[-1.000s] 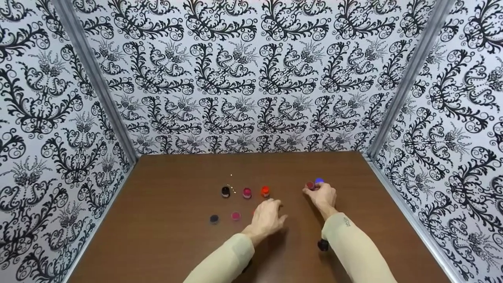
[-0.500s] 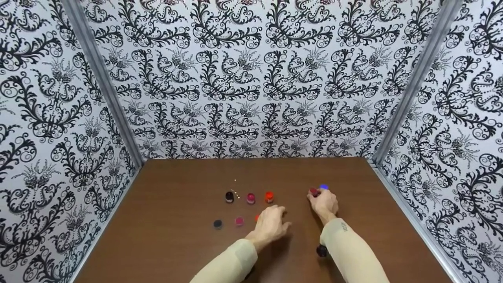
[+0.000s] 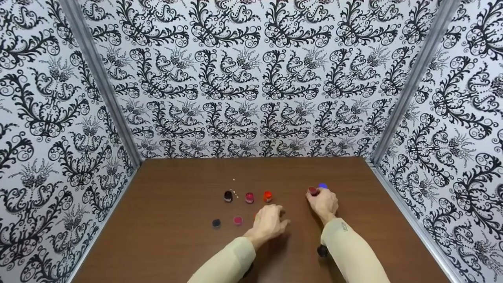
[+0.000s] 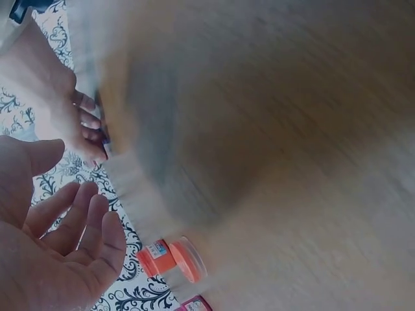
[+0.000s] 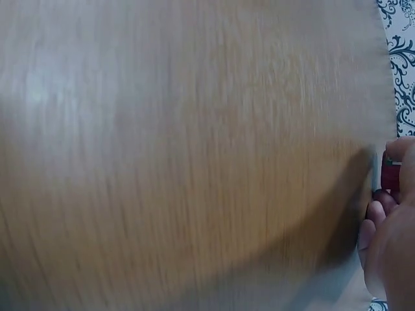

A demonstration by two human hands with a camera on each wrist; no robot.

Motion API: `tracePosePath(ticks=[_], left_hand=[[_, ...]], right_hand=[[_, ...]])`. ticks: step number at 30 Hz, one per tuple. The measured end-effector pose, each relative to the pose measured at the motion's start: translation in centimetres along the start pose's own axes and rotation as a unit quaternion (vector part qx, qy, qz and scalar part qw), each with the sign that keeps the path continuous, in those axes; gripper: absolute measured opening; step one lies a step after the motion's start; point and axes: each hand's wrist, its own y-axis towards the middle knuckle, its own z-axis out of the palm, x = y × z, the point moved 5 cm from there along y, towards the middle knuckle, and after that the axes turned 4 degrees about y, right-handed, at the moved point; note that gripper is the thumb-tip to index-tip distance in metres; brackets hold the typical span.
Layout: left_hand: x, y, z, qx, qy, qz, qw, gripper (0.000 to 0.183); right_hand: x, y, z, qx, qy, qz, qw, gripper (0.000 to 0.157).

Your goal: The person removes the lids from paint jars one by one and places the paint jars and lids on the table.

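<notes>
In the head view my right hand (image 3: 323,202) grips a small dark red paint pot (image 3: 312,191) at the right of the table. Its fingers curl round the pot (image 5: 390,173) in the right wrist view. Just behind that hand shows a blue round thing (image 3: 322,185), partly hidden. My left hand (image 3: 269,223) hovers mid-table, holding nothing, its fingers loosely bent. An orange pot (image 4: 155,258) and an orange lid (image 4: 188,260) lie past its fingers in the left wrist view. From the head, that hand covers most of the lid.
A black pot (image 3: 228,196), a pink pot (image 3: 249,197) and the orange pot (image 3: 267,196) stand in a row. Before them lie a black lid (image 3: 216,223) and a pink lid (image 3: 237,220). Tiny pale specks (image 3: 234,193) dot the brown table (image 3: 165,220). Patterned walls (image 3: 251,78) enclose it.
The head view has tilted a little, shifting the scene slightly lower in frame. Both hands stay nearly in place, the right one still gripping the dark red paint pot.
</notes>
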Motion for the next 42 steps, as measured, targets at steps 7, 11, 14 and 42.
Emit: tracePosePath(ticks=[7, 11, 14, 42], left_hand=[[0.3, 0.4, -0.4, 0.01, -0.016, -0.01, 0.9998, 0.025], [0.4, 0.6, -0.9, 0.008, -0.023, -0.012, 0.9996, 0.025], [0.4, 0.7, -1.2, 0.007, -0.031, -0.01, 0.9994, 0.026], [-0.4, 3.3, -5.6, -0.029, -0.178, -0.047, 0.9824, 0.033]], right_hand=[[0.0, -0.4, -0.6, -0.002, 0.018, -0.024, 1.0, 0.036], [0.0, -0.2, -0.6, -0.011, 0.032, -0.049, 0.998, 0.036], [0.0, -0.2, -0.7, -0.023, 0.044, -0.069, 0.996, 0.036], [5.5, -4.1, -2.5, 0.039, 0.221, -0.195, 0.955, 0.03]])
